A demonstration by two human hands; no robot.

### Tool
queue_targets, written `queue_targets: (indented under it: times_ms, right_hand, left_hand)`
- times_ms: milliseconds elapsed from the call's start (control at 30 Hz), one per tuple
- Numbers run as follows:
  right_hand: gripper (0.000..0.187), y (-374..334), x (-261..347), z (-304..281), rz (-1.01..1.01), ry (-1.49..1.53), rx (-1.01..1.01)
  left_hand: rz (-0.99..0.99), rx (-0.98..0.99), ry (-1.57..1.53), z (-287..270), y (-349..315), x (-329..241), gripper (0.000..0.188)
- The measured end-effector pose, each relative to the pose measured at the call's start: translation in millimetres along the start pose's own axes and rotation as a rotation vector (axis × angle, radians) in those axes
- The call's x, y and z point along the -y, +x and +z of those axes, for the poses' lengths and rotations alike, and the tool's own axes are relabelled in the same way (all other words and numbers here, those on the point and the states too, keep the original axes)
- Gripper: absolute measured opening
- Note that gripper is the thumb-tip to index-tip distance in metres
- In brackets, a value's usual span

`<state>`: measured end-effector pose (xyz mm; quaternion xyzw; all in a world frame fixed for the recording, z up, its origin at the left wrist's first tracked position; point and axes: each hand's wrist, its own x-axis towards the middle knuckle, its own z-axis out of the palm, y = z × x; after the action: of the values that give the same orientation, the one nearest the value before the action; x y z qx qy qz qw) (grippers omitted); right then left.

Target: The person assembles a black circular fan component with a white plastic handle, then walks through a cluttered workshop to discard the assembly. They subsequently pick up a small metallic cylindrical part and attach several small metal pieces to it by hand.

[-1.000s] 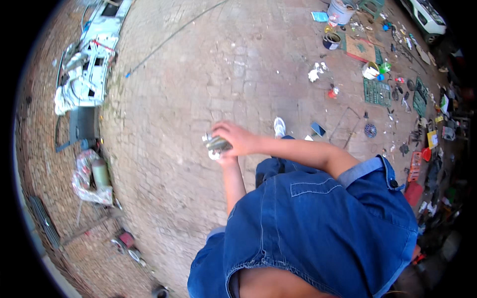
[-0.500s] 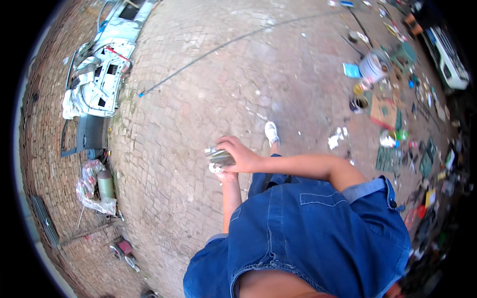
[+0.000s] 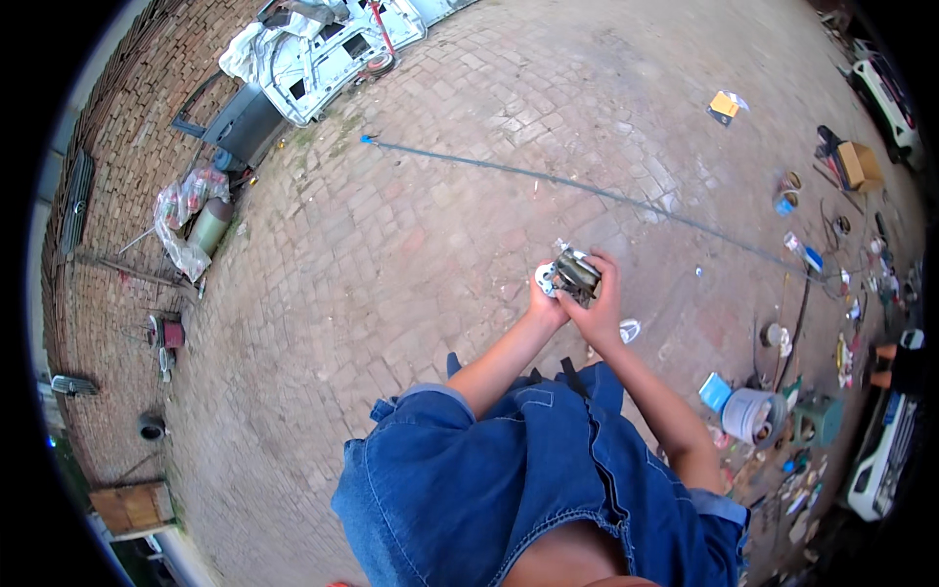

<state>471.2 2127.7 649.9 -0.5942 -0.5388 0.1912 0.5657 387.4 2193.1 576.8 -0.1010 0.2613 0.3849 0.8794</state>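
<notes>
Both of my hands hold a metal machine part (image 3: 575, 275) in front of my body, above the brick paving. It has a dark, shiny cylindrical body and a pale flange with holes at its left end; its exact kind is not clear. My left hand (image 3: 548, 305) is closed around the flange end from below. From the right, my right hand (image 3: 603, 311) grips the cylinder, fingers over the far side and thumb on the near side. Part of the palm side of both hands is hidden. A white shoe (image 3: 630, 330) shows just beyond my right wrist.
A long dark hose (image 3: 548, 177) crosses the paving ahead. Stripped car doors (image 3: 333, 54) and a green gas cylinder (image 3: 209, 227) stand along the brick wall on the left. To the right lie a white bucket (image 3: 746, 416), a cardboard box (image 3: 861, 166) and scattered scrap.
My view has turned leftward, so the surroundings have shifted and rotated. The metal part now sits farther right and higher in view, with both hands still on it.
</notes>
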Motion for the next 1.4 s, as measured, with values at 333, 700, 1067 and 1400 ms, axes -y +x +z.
queue_targets:
  times_ms: [333,700,1067,1400]
  right_hand:
    - [0.062,221.0,-146.0,-137.3,-0.077,0.129,0.115]
    - [0.063,446.8,-304.8,-290.2,-0.02,0.153,0.073]
    - [0.062,685.4,-443.0,-494.3,0.032,-0.051,-0.237]
    - [0.059,893.9,-600.2,-671.2,0.045,-0.092,-0.171]
  left_hand:
    - [0.38,-0.01,0.24,139.3,216.5,69.8,0.048]
    - [0.135,0.086,0.354,325.0,472.7,146.9,0.051]
    - [-0.156,0.388,0.375,510.1,773.2,274.9,0.051]
    - [-0.061,0.23,0.411,665.7,1017.1,399.6,0.046]
